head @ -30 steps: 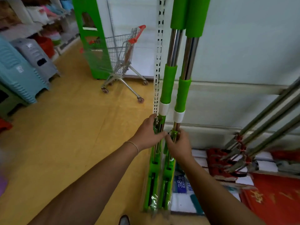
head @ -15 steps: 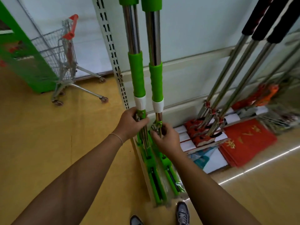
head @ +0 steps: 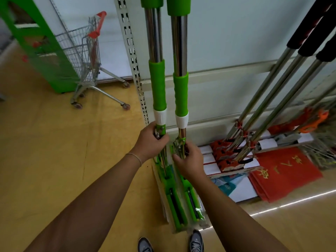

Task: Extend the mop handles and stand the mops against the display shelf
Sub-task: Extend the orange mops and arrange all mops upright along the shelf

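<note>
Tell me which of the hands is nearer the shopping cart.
Left. The left hand grips the left green mop, on the side toward the shopping cart. The right hand holds the right green mop, farther away.

The two mops have bright green grips, white collars and shiny silver steel tubes, with green heads at the floor. The shelf upright is off-white with rows of dark slots. The other mops carry black grips on silver poles and red-orange heads. The mats are red with gold characters. The floor is yellow-tan. The trolley is grey wire with a red handle. The stand is green.
</note>
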Demonstrator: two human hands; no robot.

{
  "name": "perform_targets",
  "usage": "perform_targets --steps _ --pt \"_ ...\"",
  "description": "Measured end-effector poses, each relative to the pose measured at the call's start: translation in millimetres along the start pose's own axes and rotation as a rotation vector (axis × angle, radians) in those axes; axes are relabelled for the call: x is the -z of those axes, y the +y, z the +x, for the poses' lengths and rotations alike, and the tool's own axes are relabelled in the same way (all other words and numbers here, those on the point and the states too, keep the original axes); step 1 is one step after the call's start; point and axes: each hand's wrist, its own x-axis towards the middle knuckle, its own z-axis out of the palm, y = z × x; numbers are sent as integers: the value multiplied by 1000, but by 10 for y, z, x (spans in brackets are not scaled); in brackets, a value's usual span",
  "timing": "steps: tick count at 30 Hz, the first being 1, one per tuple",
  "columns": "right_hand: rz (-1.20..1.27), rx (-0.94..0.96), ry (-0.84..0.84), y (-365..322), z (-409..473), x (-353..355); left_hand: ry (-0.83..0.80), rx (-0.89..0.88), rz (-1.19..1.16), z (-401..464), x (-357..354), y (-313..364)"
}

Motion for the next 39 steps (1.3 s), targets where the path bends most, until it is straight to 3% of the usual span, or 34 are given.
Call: perform_targets --steps 13,28,39 --pt "52 65 -238 -26 18 161 167 48 55 -211 286 -52" --pt "45 34 -528 -331 217 27 179 48 44 -475 477 -112" --pt "-142 106 -588 -380 787 10 191 43 77 -556 674 -162"
